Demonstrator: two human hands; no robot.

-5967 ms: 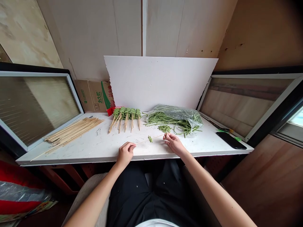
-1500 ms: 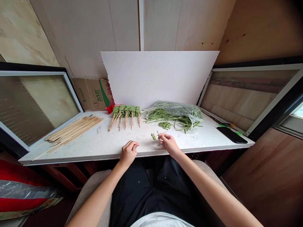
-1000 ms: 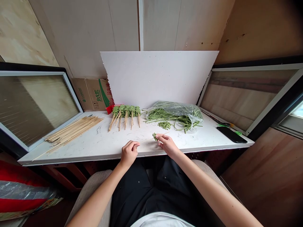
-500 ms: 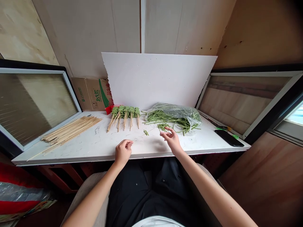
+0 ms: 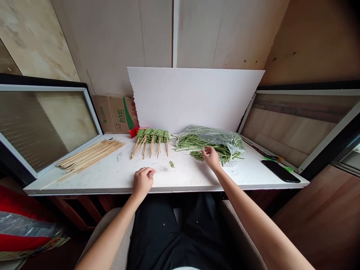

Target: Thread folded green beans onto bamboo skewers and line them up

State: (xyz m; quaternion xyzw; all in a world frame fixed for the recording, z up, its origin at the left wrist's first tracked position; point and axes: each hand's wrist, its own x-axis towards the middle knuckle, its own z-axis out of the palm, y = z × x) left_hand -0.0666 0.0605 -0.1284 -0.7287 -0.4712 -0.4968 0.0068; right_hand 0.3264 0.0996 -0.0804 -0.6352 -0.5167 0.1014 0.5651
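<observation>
My left hand (image 5: pixel 143 182) rests near the front edge of the white table, fingers curled together; whatever may be in them is hidden. Over the table, my right hand (image 5: pixel 211 158) has its fingers bent but a little apart, beside a small heap of cut green bean pieces (image 5: pixel 197 155). Just beyond it lie long green beans (image 5: pixel 188 142), partly inside a clear plastic bag (image 5: pixel 222 135). Between the hands are a few short bean pieces (image 5: pixel 171 164). Behind them, skewered beans (image 5: pixel 153 134) lie in a row with their bamboo sticks pointing towards me.
A pile of bare bamboo skewers (image 5: pixel 90 155) covers the left of the table (image 5: pixel 180 182). On the right are a black phone (image 5: pixel 281 171) and scissors (image 5: pixel 270 155). A white board (image 5: pixel 197 99) and a cardboard box (image 5: pixel 114 114) stand at the back.
My right hand has moved forward and right, closer to the beans and bag. My left hand stays nearly where it was, still curled. The view has shifted slightly.
</observation>
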